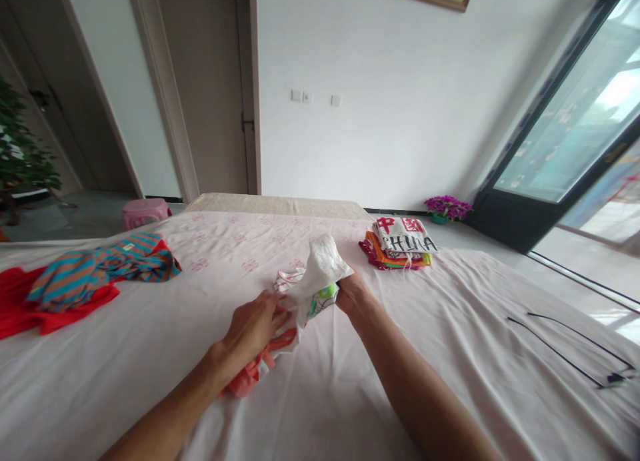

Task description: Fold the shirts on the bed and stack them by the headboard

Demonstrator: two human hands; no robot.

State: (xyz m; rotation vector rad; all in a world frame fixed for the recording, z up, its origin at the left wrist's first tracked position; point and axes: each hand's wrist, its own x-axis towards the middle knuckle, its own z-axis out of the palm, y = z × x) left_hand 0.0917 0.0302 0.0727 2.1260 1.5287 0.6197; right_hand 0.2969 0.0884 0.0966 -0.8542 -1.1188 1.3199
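Over the middle of the bed, a crumpled white garment [325,261] with green print and coral-red parts is bunched between my two hands. My left hand [255,322] is closed on its left side, fingers bent into the cloth. At the upper right of the garment, my right hand [353,293] grips its edge; most of those fingers are hidden behind the cloth. Coral-red fabric [245,379] hangs below my left hand onto the sheet. To the right, beyond my right hand, lies a stack of folded clothes [400,244] topped by a white piece lettered "CHINA".
A striped blue-and-brown garment [100,271] lies over a red one [20,294] on the left of the pale sheet [150,374]. Thin black-framed glasses [575,354] rest at the right. Beyond the bed are a pink stool [146,212] and purple flowers [449,206].
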